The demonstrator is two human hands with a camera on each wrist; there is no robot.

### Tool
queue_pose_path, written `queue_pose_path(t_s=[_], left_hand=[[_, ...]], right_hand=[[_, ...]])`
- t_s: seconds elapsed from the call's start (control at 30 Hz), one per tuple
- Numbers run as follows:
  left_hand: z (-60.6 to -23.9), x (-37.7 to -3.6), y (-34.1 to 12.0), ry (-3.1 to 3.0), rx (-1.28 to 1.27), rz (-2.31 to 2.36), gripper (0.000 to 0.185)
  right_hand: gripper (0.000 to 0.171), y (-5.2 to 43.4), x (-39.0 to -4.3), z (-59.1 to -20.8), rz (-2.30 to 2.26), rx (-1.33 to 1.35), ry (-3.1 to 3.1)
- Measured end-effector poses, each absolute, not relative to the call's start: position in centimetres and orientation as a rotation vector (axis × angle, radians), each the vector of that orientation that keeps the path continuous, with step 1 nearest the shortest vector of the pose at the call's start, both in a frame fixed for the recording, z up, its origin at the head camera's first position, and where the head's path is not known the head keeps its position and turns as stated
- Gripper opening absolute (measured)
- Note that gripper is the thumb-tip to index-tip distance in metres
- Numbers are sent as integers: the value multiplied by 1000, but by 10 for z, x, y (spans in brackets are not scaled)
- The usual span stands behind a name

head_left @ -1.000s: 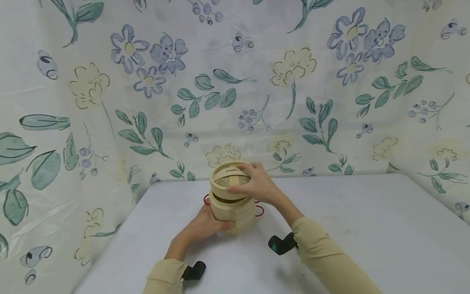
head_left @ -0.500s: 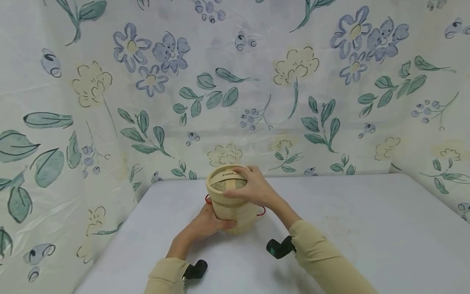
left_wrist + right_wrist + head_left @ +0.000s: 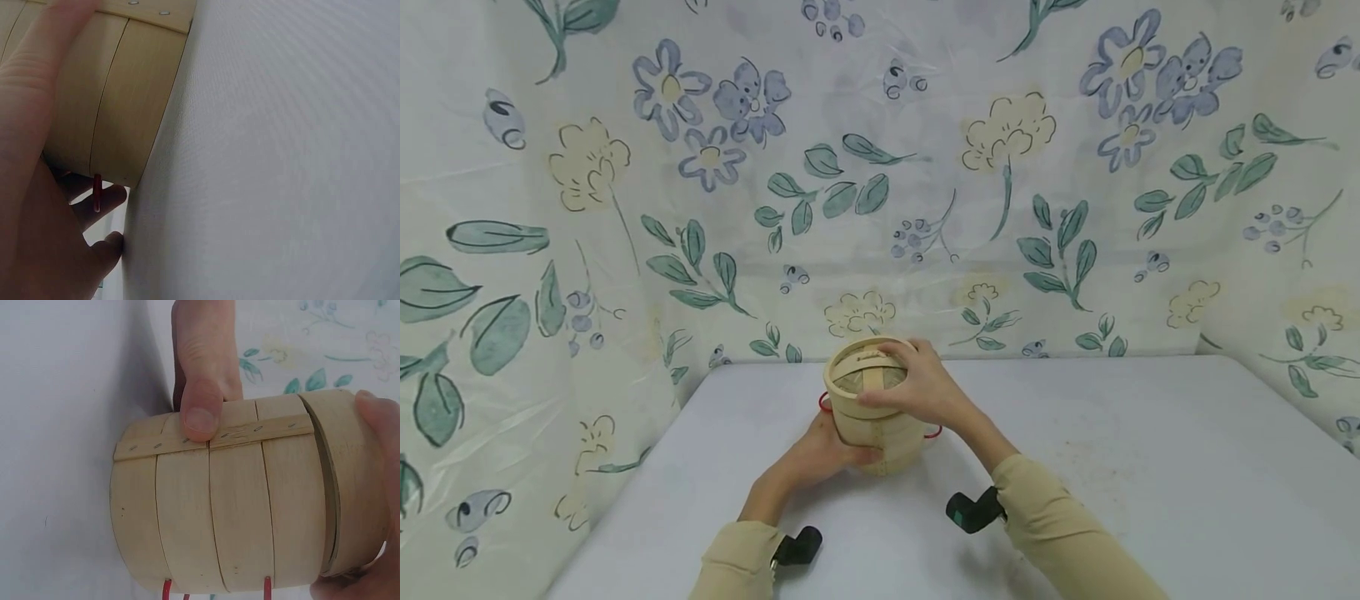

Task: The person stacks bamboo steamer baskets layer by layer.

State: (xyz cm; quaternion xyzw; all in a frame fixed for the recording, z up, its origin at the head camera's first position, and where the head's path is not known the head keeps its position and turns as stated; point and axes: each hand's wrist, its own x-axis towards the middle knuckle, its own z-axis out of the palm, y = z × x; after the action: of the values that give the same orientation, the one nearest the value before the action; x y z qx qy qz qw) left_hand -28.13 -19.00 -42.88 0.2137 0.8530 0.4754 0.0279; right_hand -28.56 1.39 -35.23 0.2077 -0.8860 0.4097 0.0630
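Note:
A stacked bamboo steamer (image 3: 880,442) stands on the white table (image 3: 1112,450) near the back wall. My left hand (image 3: 827,454) grips its lower tiers from the near left side, thumb (image 3: 203,394) across the side seam. My right hand (image 3: 917,387) holds the woven lid (image 3: 865,379) from above, fingers curled over its rim. In the right wrist view the lid (image 3: 350,487) sits slightly askew against the top tier. In the left wrist view my left hand (image 3: 37,206) wraps the steamer wall (image 3: 119,112). Red wire handles (image 3: 97,192) stick out at the steamer's base.
A floral plastic sheet (image 3: 925,183) hangs behind and to both sides of the table, close behind the steamer. Black wrist-camera mounts (image 3: 973,510) sit on both forearms. The table surface stretches out to the right of the steamer.
The lid was lifted and tilted with a gap above the top tier; my right hand has brought it down against the steamer. My left hand has kept its hold.

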Motion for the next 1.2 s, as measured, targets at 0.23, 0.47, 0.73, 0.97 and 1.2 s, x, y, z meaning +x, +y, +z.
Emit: queue_pose_path(t_s=[0.23,0.47,0.73,0.97,1.2], left_hand=[[-430,-281,-189,2630,675,1487,87],[-430,-281,-186,2629,693,1487,81],[-426,-279,-189,2650,693,1471,81],[-429,-279,-189,2650,708,1452,80],[-427,-281,-192,2642,722,1464,84]], right_hand=[[81,17,-282,-354,1243,612,-2677],[80,18,-284,-360,1258,598,-2679],[79,15,-284,-368,1268,614,-2606],[86,17,-281,-373,1306,625,-2575],[100,20,-281,-374,1324,692,-2558]])
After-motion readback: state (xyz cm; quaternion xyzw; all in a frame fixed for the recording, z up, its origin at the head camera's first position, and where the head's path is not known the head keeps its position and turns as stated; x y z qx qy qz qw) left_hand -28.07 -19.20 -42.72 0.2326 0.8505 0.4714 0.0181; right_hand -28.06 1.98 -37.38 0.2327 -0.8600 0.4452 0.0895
